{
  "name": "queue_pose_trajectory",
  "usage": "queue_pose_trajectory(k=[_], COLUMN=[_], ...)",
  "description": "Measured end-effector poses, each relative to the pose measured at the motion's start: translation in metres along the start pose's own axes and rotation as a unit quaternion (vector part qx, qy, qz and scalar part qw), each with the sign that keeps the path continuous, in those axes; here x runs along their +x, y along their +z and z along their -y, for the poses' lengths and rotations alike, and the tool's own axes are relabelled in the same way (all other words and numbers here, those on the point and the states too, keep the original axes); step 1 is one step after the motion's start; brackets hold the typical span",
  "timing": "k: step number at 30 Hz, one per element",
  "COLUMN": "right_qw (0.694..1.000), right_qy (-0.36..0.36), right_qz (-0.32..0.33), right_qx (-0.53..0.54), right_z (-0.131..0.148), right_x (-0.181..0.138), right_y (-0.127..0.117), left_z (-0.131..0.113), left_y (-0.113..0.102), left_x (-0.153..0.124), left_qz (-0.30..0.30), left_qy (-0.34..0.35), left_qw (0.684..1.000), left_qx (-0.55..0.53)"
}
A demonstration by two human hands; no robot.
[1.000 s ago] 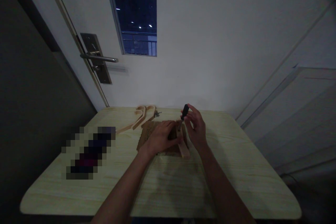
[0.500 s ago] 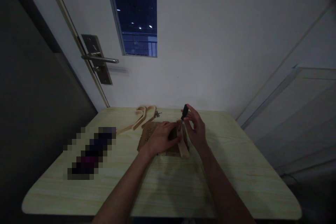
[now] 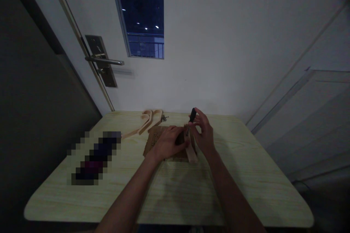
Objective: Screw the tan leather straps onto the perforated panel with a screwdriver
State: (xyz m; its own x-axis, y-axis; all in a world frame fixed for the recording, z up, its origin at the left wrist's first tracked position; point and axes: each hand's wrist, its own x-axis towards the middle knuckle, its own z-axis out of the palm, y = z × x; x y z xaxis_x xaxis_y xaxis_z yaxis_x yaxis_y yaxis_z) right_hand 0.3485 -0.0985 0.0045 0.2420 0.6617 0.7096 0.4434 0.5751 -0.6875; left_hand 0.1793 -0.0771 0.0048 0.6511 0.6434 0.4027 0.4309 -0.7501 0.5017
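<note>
In my right hand (image 3: 204, 136) is a screwdriver (image 3: 193, 115) with a black handle, held between the fingers and tilted. Its tip points down at a pale wooden strip (image 3: 192, 156). That strip lies across the right part of a brown wooden panel (image 3: 151, 142) with a patterned cut-out surface. My left hand (image 3: 168, 143) presses on the panel, with thumb and fingers closed against the strip near the screwdriver's tip. Whether a screw sits under the tip is too small to tell.
Curved pale wooden pieces (image 3: 146, 122) lie at the table's back left, beside a small heap of screws (image 3: 164, 118). A blurred-out dark object (image 3: 95, 160) rests on the left of the table (image 3: 246, 196). A white door with a metal handle (image 3: 106, 60) stands behind.
My right hand's fingers have shifted slightly lower around the screwdriver. The left hand, panel and strip stay almost where they were.
</note>
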Motion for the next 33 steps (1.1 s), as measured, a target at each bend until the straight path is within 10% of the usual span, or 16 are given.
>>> queue_pose_trajectory(k=[33], right_qw=[0.999], right_qy=[-0.048], right_qz=[0.019], right_qx=[-0.005], right_z=[0.005], right_x=[-0.001], right_y=[-0.001], left_z=[0.000], left_y=[0.000], left_x=[0.000], left_qz=[0.013], left_qy=[-0.011], left_qw=[1.000], left_qx=[0.008])
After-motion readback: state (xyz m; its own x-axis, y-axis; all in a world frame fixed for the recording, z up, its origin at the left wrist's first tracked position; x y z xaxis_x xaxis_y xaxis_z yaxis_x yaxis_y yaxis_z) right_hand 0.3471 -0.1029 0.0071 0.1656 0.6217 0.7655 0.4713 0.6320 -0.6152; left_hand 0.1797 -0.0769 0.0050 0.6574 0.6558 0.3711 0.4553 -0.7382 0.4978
